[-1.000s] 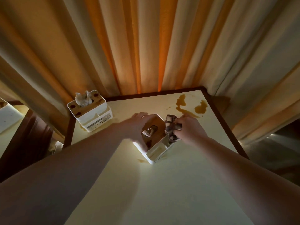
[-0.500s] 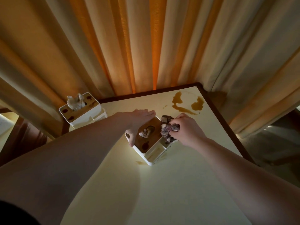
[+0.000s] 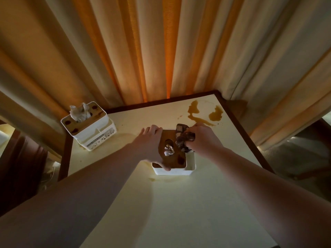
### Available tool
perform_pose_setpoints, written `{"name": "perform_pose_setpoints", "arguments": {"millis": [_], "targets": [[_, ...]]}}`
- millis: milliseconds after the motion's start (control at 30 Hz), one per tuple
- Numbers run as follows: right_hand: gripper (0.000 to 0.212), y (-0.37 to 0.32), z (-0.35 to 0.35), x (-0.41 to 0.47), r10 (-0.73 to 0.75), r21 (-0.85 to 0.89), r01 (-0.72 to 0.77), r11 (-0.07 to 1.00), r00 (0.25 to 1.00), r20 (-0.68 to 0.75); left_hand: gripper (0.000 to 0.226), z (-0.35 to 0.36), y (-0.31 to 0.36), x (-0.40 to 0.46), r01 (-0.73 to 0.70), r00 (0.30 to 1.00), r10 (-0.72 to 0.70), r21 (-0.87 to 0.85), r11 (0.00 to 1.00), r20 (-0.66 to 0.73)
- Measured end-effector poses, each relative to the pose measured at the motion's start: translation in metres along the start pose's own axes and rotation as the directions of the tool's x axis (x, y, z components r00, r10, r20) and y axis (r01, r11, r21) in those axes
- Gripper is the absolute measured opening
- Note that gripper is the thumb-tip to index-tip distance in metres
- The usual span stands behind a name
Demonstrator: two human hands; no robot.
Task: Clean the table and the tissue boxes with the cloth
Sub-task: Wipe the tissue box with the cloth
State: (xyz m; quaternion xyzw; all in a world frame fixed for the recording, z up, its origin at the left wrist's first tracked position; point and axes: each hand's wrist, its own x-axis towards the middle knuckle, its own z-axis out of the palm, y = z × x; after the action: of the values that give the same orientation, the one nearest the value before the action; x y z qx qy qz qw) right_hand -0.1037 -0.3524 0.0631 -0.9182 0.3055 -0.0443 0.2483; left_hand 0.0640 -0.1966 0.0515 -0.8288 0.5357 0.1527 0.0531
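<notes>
A white tissue box with a brown wooden lid stands mid-table, a tuft of tissue poking from its slot. My left hand grips its left side, thumb at the near corner. My right hand holds a bunched dark checked cloth and presses it on the lid's far right part. The lid shows dark stains near its front. A second white tissue box, with a stained lid, sits at the table's far left corner. The cream table carries a brown spill at its far right corner.
Heavy cream and orange curtains hang right behind the table. A dark wooden rim frames the tabletop. A small smear lies on the table just left of the near box. Dark furniture stands at the far left.
The box under my hands has turned so its front faces me squarely. My left hand slid along its left side, and the cloth moved over the lid's far right part.
</notes>
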Motion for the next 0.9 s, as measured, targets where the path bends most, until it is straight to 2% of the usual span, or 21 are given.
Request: {"name": "perform_pose_setpoints", "arguments": {"millis": [67, 167, 300, 367, 500, 667, 800, 900], "targets": [[0.017, 0.002, 0.001, 0.0, -0.009, 0.029, 0.009, 1.0, 1.0, 0.002, 0.151, 0.005, 0.005, -0.002, 0.039, 0.999, -0.039, -0.018, 0.999, -0.026], [0.02, 0.003, 0.0, -0.001, -0.021, 0.031, 0.02, 0.999, 1.0, 0.007, 0.119, 0.006, 0.009, -0.002, 0.042, 0.992, -0.055, -0.117, 0.992, -0.111], [0.024, 0.007, -0.001, -0.002, -0.018, 0.018, 0.018, 1.0, 1.0, 0.006, 0.055, 0.001, 0.009, -0.001, -0.124, 0.979, 0.085, -0.208, 0.97, -0.186], [0.024, 0.007, -0.001, -0.004, -0.014, 0.019, 0.014, 1.0, 1.0, 0.001, 0.036, 0.001, 0.01, 0.0, -0.161, 0.979, 0.132, -0.186, 0.969, -0.158], [0.023, 0.008, 0.0, -0.006, -0.021, 0.035, 0.021, 0.999, 1.0, -0.004, 0.018, 0.007, 0.011, 0.002, -0.168, 0.98, 0.145, -0.17, 0.971, -0.136], [0.022, 0.007, 0.0, -0.005, -0.042, 0.044, 0.042, 0.998, 0.999, -0.005, 0.014, 0.008, 0.01, 0.008, -0.184, 0.968, 0.138, -0.219, 0.958, -0.212], [0.025, 0.007, -0.002, -0.002, -0.07, 0.035, 0.07, 0.997, 0.998, -0.004, 0.008, -0.008, 0.005, 0.016, -0.133, 0.958, 0.04, -0.317, 0.939, -0.285], [0.031, 0.005, -0.002, 0.0, -0.07, 0.046, 0.07, 0.997, 0.998, -0.004, 0.011, -0.02, 0.001, 0.026, -0.082, 0.945, -0.032, -0.329, 0.941, -0.327]]}}
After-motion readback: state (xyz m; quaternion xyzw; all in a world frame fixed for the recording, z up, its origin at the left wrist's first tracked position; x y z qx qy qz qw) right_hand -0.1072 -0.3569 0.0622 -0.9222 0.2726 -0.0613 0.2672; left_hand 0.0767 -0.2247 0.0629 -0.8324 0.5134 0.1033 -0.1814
